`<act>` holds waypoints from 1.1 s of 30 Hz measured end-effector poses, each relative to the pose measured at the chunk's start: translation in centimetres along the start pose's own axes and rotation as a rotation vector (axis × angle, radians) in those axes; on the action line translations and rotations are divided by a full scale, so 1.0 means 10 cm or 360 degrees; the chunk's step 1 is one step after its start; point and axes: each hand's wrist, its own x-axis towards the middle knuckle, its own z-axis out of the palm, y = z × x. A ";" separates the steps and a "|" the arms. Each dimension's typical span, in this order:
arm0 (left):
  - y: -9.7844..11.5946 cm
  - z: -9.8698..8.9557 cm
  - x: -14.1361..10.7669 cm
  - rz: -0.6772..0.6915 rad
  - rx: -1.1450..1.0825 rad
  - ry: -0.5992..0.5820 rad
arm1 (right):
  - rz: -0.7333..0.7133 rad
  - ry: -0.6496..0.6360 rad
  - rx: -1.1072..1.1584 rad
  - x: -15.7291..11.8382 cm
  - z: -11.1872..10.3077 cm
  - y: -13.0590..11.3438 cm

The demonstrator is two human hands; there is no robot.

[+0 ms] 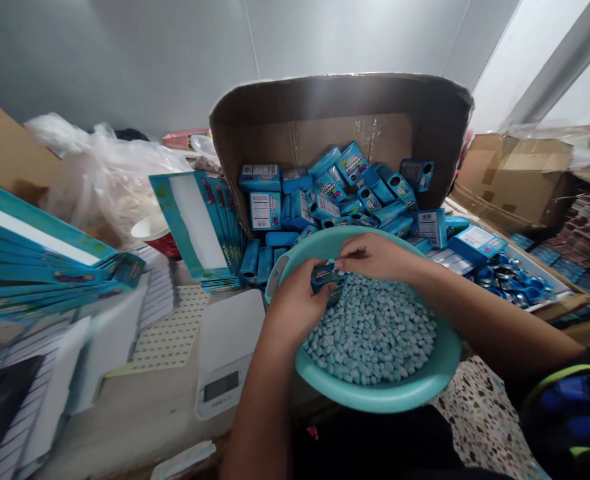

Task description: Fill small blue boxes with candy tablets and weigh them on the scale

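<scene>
My left hand (pixel 302 293) is wrapped round a small blue printed box (pixel 326 275), held over the left part of a teal plastic basin (pixel 375 398). Fingers of my right hand (pixel 362 257) are pinched at the box's upper end, with something small and pale between them that I cannot make out. Many small pale-blue pebble-like pieces (pixel 375 333) fill the basin below both hands. Behind it, a large open cardboard carton (pixel 255 133) holds a heap of similar blue boxes (pixel 352 163).
Left of the basin lies a white digital scale (pixel 229 347). Flat blue printed cartons (pixel 195 223) stand beside a sticker sheet (pixel 167 333) and a paper cup (pixel 157 233). At right, a tray holds blue ring-like parts (pixel 512 280); a brown carton (pixel 515 177) stands behind.
</scene>
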 end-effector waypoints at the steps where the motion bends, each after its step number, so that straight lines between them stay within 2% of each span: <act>1: -0.01 0.00 0.00 0.0003 -0.0002 -0.0009 | 0.0014 -0.0064 0.0033 -0.01 -0.01 0.00; 4: -0.04 0.00 0.00 0.0047 -0.0028 -0.0020 | 0.0053 -0.0141 0.0068 -0.01 -0.01 0.03; 8: -0.07 0.01 0.00 0.0114 -0.0080 -0.0009 | 0.0081 -0.0071 0.0141 0.02 0.02 0.05; 14: -0.06 0.00 0.00 0.0063 -0.0098 -0.0032 | 0.0144 0.0031 0.0227 0.02 0.04 -0.05; 20: -0.05 -0.02 0.01 0.0098 -0.0093 -0.0046 | 0.0111 0.0012 0.0338 0.01 0.07 -0.09; 29: -0.07 0.00 0.00 0.0114 -0.0142 -0.0026 | -0.0098 -0.0009 -0.0074 -0.05 0.03 -0.14; 33: -0.08 0.01 0.00 0.0088 -0.0143 -0.0018 | -0.0045 -0.0069 -0.0118 -0.06 0.03 -0.14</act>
